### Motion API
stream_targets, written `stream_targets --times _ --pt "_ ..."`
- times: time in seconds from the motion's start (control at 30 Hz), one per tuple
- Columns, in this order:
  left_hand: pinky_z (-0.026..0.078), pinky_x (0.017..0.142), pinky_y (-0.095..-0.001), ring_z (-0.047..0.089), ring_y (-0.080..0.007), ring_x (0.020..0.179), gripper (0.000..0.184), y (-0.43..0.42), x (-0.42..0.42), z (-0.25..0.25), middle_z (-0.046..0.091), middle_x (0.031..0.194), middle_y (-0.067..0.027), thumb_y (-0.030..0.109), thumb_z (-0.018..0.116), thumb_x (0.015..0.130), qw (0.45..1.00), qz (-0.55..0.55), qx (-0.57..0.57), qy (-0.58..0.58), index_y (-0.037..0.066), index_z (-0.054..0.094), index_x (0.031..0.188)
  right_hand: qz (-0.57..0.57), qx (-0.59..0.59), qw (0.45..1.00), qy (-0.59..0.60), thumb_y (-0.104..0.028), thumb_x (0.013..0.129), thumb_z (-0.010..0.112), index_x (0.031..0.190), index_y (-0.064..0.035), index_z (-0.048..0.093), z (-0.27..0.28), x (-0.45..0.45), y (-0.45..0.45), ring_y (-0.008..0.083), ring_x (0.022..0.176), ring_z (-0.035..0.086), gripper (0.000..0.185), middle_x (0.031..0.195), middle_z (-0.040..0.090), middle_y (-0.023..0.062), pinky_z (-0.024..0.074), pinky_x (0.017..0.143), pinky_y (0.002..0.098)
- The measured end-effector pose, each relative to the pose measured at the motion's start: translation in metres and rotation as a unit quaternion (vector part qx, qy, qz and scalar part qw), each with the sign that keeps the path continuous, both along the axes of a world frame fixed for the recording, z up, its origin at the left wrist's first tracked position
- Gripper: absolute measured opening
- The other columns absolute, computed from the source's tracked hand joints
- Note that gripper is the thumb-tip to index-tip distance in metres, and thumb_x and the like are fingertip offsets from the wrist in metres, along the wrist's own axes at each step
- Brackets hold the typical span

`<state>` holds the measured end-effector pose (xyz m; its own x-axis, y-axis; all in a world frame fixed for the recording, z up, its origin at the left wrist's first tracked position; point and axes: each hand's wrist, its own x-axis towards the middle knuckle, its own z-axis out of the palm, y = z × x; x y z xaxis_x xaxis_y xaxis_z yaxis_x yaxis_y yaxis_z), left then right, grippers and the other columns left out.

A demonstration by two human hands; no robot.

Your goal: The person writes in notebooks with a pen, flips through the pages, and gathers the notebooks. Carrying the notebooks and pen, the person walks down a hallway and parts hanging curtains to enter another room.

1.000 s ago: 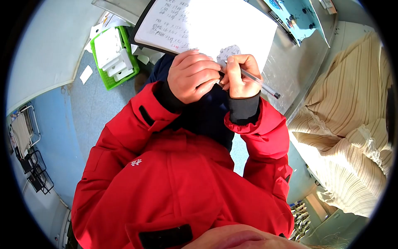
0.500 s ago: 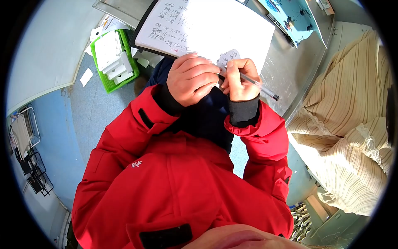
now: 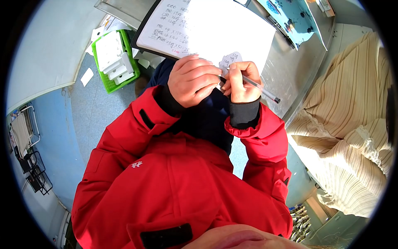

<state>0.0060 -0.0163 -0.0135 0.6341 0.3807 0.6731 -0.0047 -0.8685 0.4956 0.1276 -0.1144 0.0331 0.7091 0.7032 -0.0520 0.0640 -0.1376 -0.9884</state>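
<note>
An open notebook (image 3: pixel 203 33) with a dark cover lies at the top, its page bearing handwritten lines and figures. My left hand (image 3: pixel 194 80) is curled over its near edge, fingers close together; the thumb is hidden. In my right hand (image 3: pixel 243 83), a clear pen (image 3: pixel 260 87) with a black end is pinched between thumb and fingers. The pen's tip is at the lower part of the page, beside small handwriting in a patch of shadow. Strong sunlight washes out much of the page to the right.
A metal table (image 3: pixel 292 62) extends beneath and right of the notebook. A blue patterned sheet (image 3: pixel 290 20) sits at its far side. Left on the floor stands a green basket (image 3: pixel 110 87) holding white boxes. Striped cloth (image 3: pixel 344 112) hangs on the right.
My right hand and the pen have shifted very slightly down and right. More of the small handwriting in the shadow shows. My left hand keeps its place on the notebook.
</note>
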Motion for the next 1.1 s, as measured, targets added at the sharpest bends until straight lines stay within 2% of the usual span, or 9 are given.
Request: stream_targets --times 0.4,0.5,0.67,0.87,0.97,1.1 --pt "0.039 0.096 -0.0372 0.061 -0.016 0.094 0.016 0.0008 -0.0002 0.0003 0.067 0.1 0.0057 0.012 0.071 0.068 1.0 -0.003 0.007 0.001 0.016 0.065 0.082 0.001 -0.008 1.0 -0.009 -0.01 0.091 0.06 0.083 -0.0021 0.053 -0.0014 0.0011 -0.0003 0.0064 0.044 0.05 0.014 0.056 0.056 0.0035 0.0403 0.042 0.0212" --pt "0.043 0.094 -0.0361 0.06 -0.0153 0.096 0.012 0.0012 -0.0013 0.0042 0.067 0.1 0.0046 0.011 0.07 0.071 1.0 -0.003 0.009 0.006 0.013 0.066 0.083 -0.003 0.012 1.0 0.003 -0.012 0.091 0.059 0.083 -0.0025 0.052 -0.0006 0.0003 -0.0006 0.0065 0.044 0.049 0.014 0.055 0.055 0.0033 0.0401 0.042 0.0212" --pt "0.043 0.094 -0.0359 0.061 -0.0151 0.097 0.012 0.0003 -0.0009 0.003 0.067 0.1 0.0049 0.011 0.07 0.071 1.0 -0.002 0.003 0.004 0.014 0.066 0.082 -0.018 0.006 1.0 0.023 -0.013 0.092 0.058 0.082 -0.003 0.053 0.0017 0.001 -0.0002 0.0067 0.043 0.049 0.015 0.055 0.055 0.0035 0.0405 0.042 0.0212" --pt "0.04 0.096 -0.0373 0.061 -0.0159 0.095 0.015 -0.0006 -0.0002 0.0 0.067 0.1 0.0057 0.011 0.071 0.068 1.0 0.002 0.001 -0.001 0.016 0.064 0.08 0.023 0.009 1.0 -0.018 -0.011 0.092 0.058 0.086 -0.0006 0.053 -0.0031 0.0035 -0.0038 0.0085 0.041 0.049 0.013 0.061 0.058 0.0062 0.04 0.039 0.0214" --pt "0.04 0.095 -0.0372 0.061 -0.0158 0.095 0.016 -0.0003 0.0003 -0.0003 0.067 0.1 0.0057 0.011 0.071 0.067 1.0 0.003 0.0 -0.003 0.016 0.064 0.081 -0.019 0.006 1.0 0.02 -0.013 0.092 0.058 0.082 -0.0034 0.053 0.0001 0.0013 -0.0036 0.0064 0.044 0.049 0.014 0.055 0.055 0.0034 0.0394 0.042 0.0212" --pt "0.042 0.094 -0.0358 0.06 -0.0155 0.096 0.014 0.0009 -0.0009 0.0033 0.066 0.101 0.005 0.011 0.071 0.071 1.0 -0.003 0.011 0.006 0.014 0.065 0.083 -0.016 0.005 1.0 0.026 -0.013 0.092 0.059 0.082 -0.0032 0.053 -0.0002 0.0026 -0.0013 0.0067 0.042 0.049 0.014 0.054 0.055 0.0032 0.0397 0.042 0.0213"
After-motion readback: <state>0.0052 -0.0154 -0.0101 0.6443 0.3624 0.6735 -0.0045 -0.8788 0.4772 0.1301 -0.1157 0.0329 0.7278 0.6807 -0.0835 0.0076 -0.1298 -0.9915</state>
